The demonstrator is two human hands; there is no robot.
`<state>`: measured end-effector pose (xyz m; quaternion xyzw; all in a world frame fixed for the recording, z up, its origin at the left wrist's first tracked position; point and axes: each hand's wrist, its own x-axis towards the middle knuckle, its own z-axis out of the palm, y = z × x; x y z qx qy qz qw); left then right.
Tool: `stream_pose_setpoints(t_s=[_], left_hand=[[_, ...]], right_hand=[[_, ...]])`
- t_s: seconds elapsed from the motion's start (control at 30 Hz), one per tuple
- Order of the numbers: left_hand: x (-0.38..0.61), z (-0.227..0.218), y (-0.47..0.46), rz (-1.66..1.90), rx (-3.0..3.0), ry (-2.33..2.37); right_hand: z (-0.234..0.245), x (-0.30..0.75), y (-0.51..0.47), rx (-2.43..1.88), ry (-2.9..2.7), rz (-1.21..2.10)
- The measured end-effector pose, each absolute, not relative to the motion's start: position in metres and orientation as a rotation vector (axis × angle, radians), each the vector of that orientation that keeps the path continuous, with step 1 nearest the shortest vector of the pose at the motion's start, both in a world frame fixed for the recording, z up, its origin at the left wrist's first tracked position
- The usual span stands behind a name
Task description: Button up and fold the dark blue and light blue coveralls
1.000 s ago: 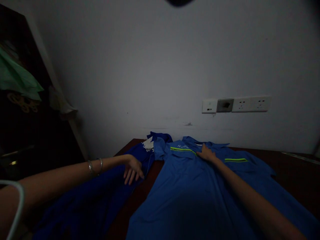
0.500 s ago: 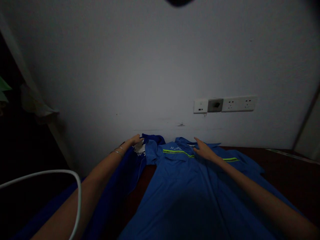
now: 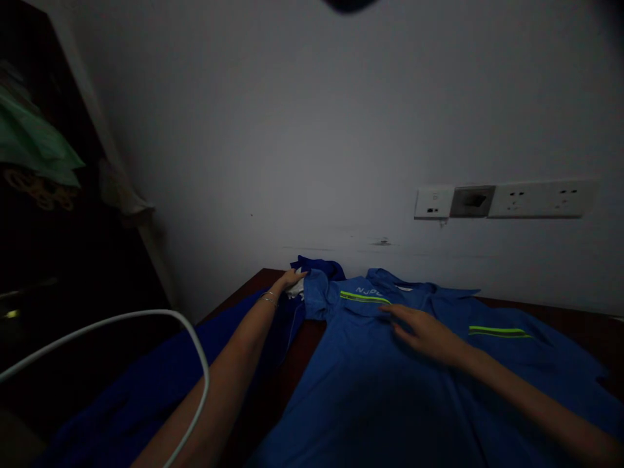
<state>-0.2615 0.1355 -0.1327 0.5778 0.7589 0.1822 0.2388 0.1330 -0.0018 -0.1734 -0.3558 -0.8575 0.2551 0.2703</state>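
Note:
A blue short-sleeved shirt (image 3: pixel 370 351) with yellow-green chest stripes and white lettering lies spread out, its collar toward the wall. My left hand (image 3: pixel 291 279) is at the end of its left-hand sleeve, fingers closed on the sleeve edge; the fingertips are small and dim. Just under that hand shows a piece of white cloth (image 3: pixel 296 290) with a ragged edge. Darker blue fabric (image 3: pixel 146 390) stretches beneath my left forearm. Over the shirt's chest, below the lettered stripe, my right hand (image 3: pixel 424 331) has its fingers apart and holds nothing.
The dark reddish-brown tabletop (image 3: pixel 253 284) meets a pale wall (image 3: pixel 292 130) at the back. Wall sockets (image 3: pixel 502 200) sit on the right. A white cable (image 3: pixel 146 313) loops across the lower left. Light green cloth (image 3: pixel 36 140) hangs at far left by dark furniture.
The view has swung left, so wall and shirt sit further right. My right hand has moved from the collar down onto the chest. The left hand stays at the sleeve.

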Motion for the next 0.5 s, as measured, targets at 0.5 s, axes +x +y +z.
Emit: stream_pose_setpoints(t_s=[0.5], left_hand=[[-0.274, -0.153, 0.138, 0.466, 1.418, 2.234]], right_hand=[[-0.142, 0.101, -0.04, -0.75, -2.452, 0.581]])
